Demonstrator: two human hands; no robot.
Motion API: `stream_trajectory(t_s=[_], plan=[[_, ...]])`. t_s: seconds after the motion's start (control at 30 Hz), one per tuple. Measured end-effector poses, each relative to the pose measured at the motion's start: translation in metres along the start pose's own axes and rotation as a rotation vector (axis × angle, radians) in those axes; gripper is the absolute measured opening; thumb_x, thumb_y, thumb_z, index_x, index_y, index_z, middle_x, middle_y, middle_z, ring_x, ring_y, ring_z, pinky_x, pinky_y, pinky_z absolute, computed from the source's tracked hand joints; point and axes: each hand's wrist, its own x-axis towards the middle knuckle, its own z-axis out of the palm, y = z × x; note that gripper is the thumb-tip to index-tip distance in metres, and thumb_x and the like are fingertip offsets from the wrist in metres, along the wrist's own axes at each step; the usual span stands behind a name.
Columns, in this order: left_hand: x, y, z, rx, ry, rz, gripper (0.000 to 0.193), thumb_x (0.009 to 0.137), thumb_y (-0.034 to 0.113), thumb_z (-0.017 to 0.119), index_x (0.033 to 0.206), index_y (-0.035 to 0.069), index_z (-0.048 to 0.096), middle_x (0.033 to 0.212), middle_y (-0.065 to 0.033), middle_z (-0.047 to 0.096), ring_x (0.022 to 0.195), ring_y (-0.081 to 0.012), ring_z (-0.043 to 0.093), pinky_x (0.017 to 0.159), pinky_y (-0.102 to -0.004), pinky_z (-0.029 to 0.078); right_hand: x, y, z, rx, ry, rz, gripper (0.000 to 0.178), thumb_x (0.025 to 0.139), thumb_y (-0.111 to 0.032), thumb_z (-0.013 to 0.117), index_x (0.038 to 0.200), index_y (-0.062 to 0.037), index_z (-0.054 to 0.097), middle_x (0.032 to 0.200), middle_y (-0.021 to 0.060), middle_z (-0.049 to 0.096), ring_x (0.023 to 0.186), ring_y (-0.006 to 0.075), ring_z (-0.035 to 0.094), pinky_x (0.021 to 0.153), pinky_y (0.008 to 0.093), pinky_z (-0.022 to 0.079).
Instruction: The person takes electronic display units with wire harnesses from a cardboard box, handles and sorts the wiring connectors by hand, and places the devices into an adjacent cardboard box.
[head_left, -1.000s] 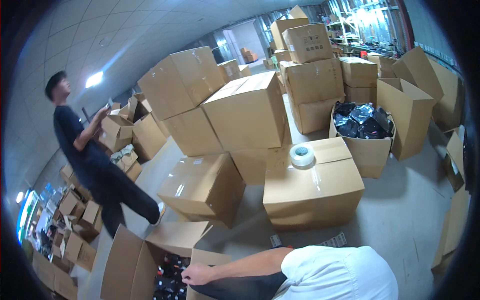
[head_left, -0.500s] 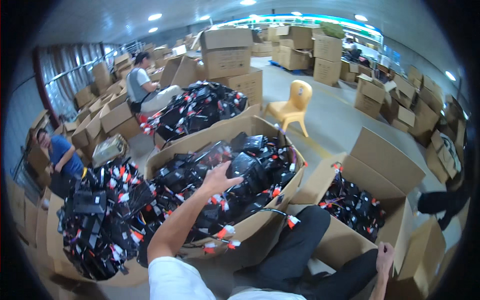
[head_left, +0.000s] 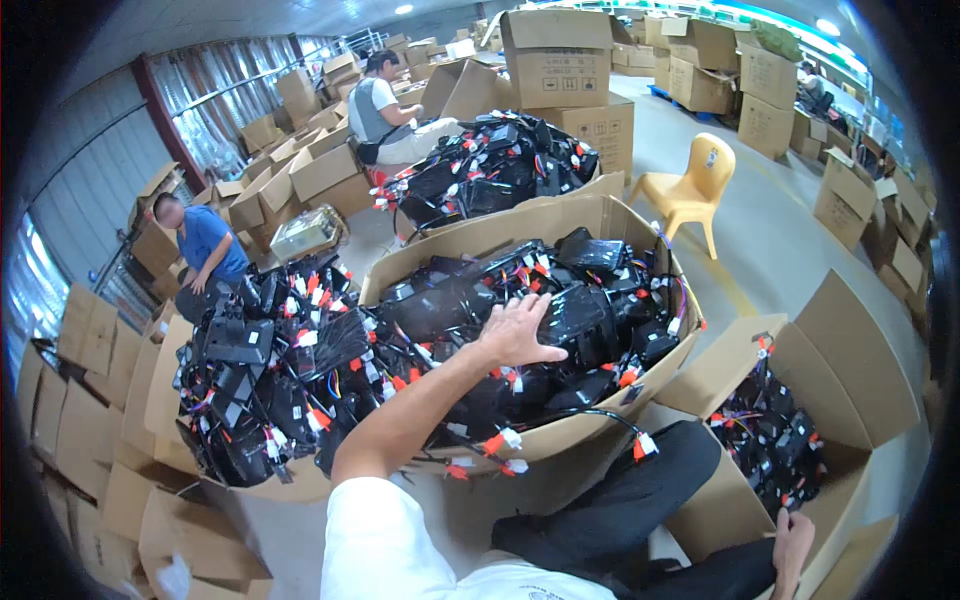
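Note:
My left hand (head_left: 515, 330) is open, fingers spread, over a heap of black plastic boxes with wire leads (head_left: 580, 320) in a large carton (head_left: 470, 232) before me. Whether its fingertips touch the pile cannot be made out. My right hand (head_left: 793, 545) is low at the right, beside my knee and the near edge of a smaller open carton (head_left: 720, 505). Its fingers are curled together, and what they hold, if anything, is hidden. Inside that carton lie more black units with wires (head_left: 770, 440). Red and white connectors (head_left: 645, 445) hang over the large carton's front edge.
Another overfull carton of black units (head_left: 250, 370) stands at the left, with a further heap (head_left: 500, 165) behind. A yellow plastic chair (head_left: 690, 190) is beyond the large carton. Two people sit at the far left, one in blue (head_left: 215, 250). Stacked cartons (head_left: 560, 75) surround the area.
The view has swung left and down, so everything sits farther right and a little higher at left. My left hand stays spread over the same heap; my right hand remains beside the smaller carton.

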Motion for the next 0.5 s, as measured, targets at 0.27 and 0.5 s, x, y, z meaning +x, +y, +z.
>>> stream_trajectory(t_s=[0.27,0.5], plan=[[0.014,0.006,0.008,0.029,0.151,0.059,0.115,0.089,0.064,0.090,0.171,-0.006,0.051,0.162,-0.0268,0.062,0.143,-0.0448,0.065,0.119,-0.0557,0.053,0.017,0.002,0.023,-0.020,0.096,-0.119,0.043,0.111,-0.022,0.076,0.080,0.0039,0.062,0.073,0.0291,0.059,0.066,0.0473,0.059,0.066,0.0586,0.043],[0.022,0.025,0.017,-0.073,0.127,0.011,0.111,0.095,0.060,0.088,0.172,-0.010,0.047,0.171,-0.0323,0.056,0.158,-0.0475,0.056,0.134,-0.0529,0.044,0.020,-0.023,-0.002,0.161,-0.026,-0.154,0.036,0.109,-0.020,0.076,0.084,0.0037,0.068,0.076,0.0260,0.061,0.070,0.0468,0.062,0.068,0.0552,0.047]])
